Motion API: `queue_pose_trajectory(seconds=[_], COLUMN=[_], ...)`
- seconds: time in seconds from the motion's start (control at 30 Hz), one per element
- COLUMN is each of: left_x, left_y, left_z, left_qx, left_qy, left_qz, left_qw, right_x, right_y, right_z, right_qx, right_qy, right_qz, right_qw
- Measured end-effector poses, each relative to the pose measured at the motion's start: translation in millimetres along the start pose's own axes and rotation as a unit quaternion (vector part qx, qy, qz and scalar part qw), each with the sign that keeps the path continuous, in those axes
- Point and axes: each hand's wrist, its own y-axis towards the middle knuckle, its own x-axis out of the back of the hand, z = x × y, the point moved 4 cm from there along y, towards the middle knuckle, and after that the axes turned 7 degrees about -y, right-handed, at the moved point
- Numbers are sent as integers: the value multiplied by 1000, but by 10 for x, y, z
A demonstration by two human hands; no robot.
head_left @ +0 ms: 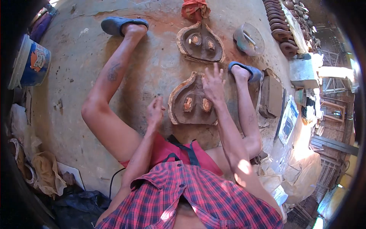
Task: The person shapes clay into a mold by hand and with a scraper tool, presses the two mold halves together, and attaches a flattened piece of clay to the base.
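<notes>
Between my legs on the floor lies a pale-rimmed mold (pixel 193 117) lined with dark, wet-looking clay, with two raised orange-brown spots in it. My right hand (pixel 213 86) is over its upper right edge, fingers stretched out and apart; whether it touches the clay I cannot tell. Left of the mold, clear of its rim, my left hand (pixel 155 112) is curled. A small dark bit shows at its fingertips, too small to name. Farther off lies a second, similar mold (pixel 206 53), also lined with dark clay and holding two raised pieces.
A bowl (pixel 256 47) with a stick-like tool sits beyond my right foot. Red cloth (pixel 195 9) lies past the far mold. A clay block (pixel 271 95) stands at right. Rows of dark clay pieces (pixel 278 23) line the upper right. A bucket (pixel 36 63) is at left.
</notes>
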Motion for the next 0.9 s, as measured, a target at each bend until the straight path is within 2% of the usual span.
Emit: queue_pose_trajectory(seconds=[0.03, 0.07, 0.1, 0.13, 0.17, 0.2, 0.27, 0.3, 0.33, 0.37, 0.43, 0.53, 0.57, 0.67, 0.73, 0.77, 0.8, 0.87, 0.9], left_x=[57, 108, 101, -90, -280, -425, -537, -482, -502, -473, -478, -433, -452, -509, -593, -622, -639, -761, -819], left_y=[-63, -188, -341, -524, -658, -692, -744, -718, -682, -636, -562, -652, -666, -789, -846, -899, -921, -1008, -1028], left_z=[-113, -276, -467, -771, -1006, -1060, -1178, -1260, -1240, -1272, -1371, -1459, -1480, -1452, -1499, -1559, -1556, -1516, -1356], left_qx=[35, 72, 75, 71, 65, 66, -83, -77, -76, -170, -274, -195, -199, -218, -269, -270, -273, -288, -251], left_qy=[-143, -279, -273, -427, -561, -552, -442, -467, -458, -427, -394, -565, -562, -527, -360, -334, -334, -253, -290], left_qz=[41, 82, 85, 207, 324, 334, 269, 271, 281, 242, 205, 182, 188, 201, 229, 275, 274, 316, 309], left_qw=[988, 954, 955, 877, 759, 761, 852, 838, 840, 854, 853, 780, 781, 796, 864, 860, 860, 868, 870], right_x=[92, 234, 483, 625, 607, 589, 529, 478, 364, 329, 322, 321, 306, 229, 277, 355, 427, 579, 635], right_y=[-53, -176, -329, -451, -548, -624, -729, -760, -798, -841, -945, -1081, -1105, -988, -780, -740, -707, -616, -575], right_z=[9, 164, 466, 725, 973, 1202, 1465, 1479, 1484, 1492, 1461, 1441, 1431, 1307, 1167, 1044, 922, 778, 768], right_qx=[-2, -8, 32, 73, 110, 145, 158, 150, 157, 164, 153, 133, 132, 107, 85, 64, 45, 14, -2], right_qy=[107, 108, 222, 331, 321, 310, 162, 162, 286, 406, 425, 450, 448, 457, 466, 471, 476, 487, 493], right_qz=[-80, -77, -94, -117, -135, -154, -87, -97, -73, -50, -47, -43, -56, -62, -64, -100, -133, -198, -230], right_qw=[991, 991, 970, 934, 931, 927, 970, 970, 942, 898, 891, 882, 883, 881, 879, 874, 868, 851, 839])
